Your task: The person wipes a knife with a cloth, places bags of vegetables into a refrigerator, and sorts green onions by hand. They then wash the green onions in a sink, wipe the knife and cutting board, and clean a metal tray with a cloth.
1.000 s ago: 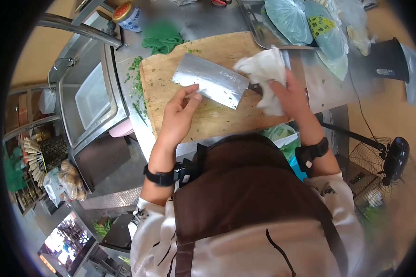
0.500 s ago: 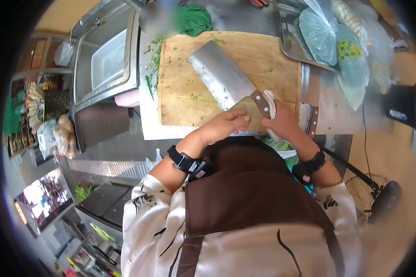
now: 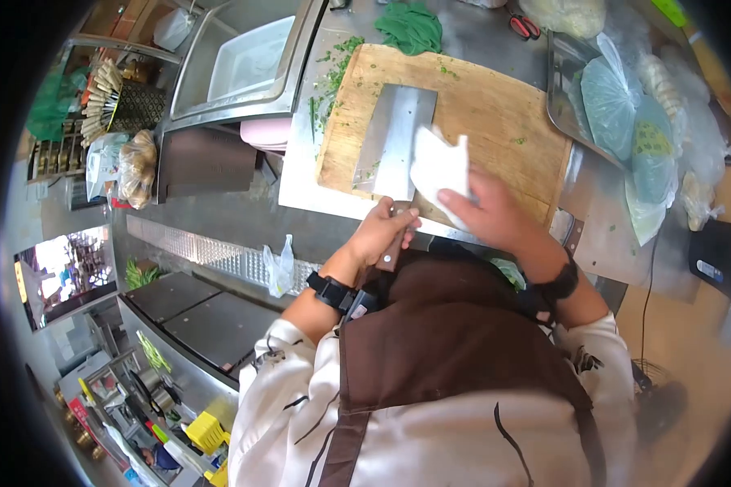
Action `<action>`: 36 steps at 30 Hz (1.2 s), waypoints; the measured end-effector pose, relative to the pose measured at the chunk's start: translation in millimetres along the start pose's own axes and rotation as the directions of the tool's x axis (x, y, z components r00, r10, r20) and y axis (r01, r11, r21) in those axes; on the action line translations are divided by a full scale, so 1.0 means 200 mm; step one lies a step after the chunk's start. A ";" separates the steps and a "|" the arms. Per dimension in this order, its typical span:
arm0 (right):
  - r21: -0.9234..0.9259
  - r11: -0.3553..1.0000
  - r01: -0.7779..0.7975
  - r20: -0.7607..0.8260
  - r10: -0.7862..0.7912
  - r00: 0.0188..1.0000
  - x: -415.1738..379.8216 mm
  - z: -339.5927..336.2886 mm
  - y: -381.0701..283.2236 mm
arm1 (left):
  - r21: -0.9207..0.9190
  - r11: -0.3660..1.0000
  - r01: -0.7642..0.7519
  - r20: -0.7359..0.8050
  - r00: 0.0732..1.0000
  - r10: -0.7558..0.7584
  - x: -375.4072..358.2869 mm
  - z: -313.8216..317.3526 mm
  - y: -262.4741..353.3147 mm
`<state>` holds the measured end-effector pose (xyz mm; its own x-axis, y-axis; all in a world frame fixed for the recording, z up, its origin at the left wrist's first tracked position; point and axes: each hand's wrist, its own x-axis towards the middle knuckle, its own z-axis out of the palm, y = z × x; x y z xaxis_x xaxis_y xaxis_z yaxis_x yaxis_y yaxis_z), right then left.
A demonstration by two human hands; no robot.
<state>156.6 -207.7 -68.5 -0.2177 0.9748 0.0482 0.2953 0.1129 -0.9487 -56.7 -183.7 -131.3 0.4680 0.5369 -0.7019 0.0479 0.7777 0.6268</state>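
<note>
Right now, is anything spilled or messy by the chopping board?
Yes: chopped green bits lie scattered on the counter left of the chopping board, odd because they're off the cutting surface. A few specks seem to cling to the cleaver too.

So the cleaver [image 3: 395,154] has a wide silver blade with green flecks near the handle end. Blade's over the cutting board [image 3: 503,105], brown riveted handle poking past the board's near edge. The white cloth [image 3: 440,172] is all bunched up over the board, right beside the blade; can't tell if they're touching.
</note>
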 end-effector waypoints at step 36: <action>-0.500 0.831 0.243 -0.477 -0.499 0.724 0.47 0.13 -0.14 | 0.952 -0.141 -0.271 0.301 0.909 0.288 -0.48 -0.36 0.36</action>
<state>103.8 -123.9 -44.5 0.1391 0.7408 0.6571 0.6573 0.4273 -0.6208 -160.6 -155.3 -43.4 0.7049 0.6138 -0.3555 0.7069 -0.5663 0.4238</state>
